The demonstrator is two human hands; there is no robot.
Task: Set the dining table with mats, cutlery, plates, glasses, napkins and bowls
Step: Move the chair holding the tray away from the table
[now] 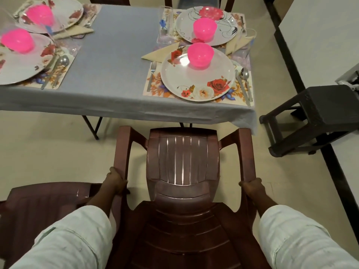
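Seen from above, a person in pale sleeves grips a brown plastic chair (182, 167) by both armrests at the near edge of a tabletop (116, 74) under a grey cloth.

At far left, two flowered plates, the far plate (64, 14) and the near plate (19, 66), each carry a pink bowl (16, 40), on floral mats with a spoon (63, 61) beside the near one. A second brown chair (46, 202) stands lower left, just beside the left hand (115, 183), whose fingers are curled round the left armrest with the thumb on top.

Right of centre, a folded napkin (161, 53) lies by a fork (152, 74) on a floral mat (153, 88). On that mat sits a rose plate (200, 84) holding another pink bowl (200, 54); behind it a swirl-patterned plate (221, 33) holds one more (a clear glass (165, 24) stands to its left). A spoon and knife (243, 82) lie along the rose plate's right side, near a second glass (245, 41).

The right hand (252, 188) wraps its fingers round the right armrest. A dark stool (318, 115) stands on the floor at far right, well apart from the table.
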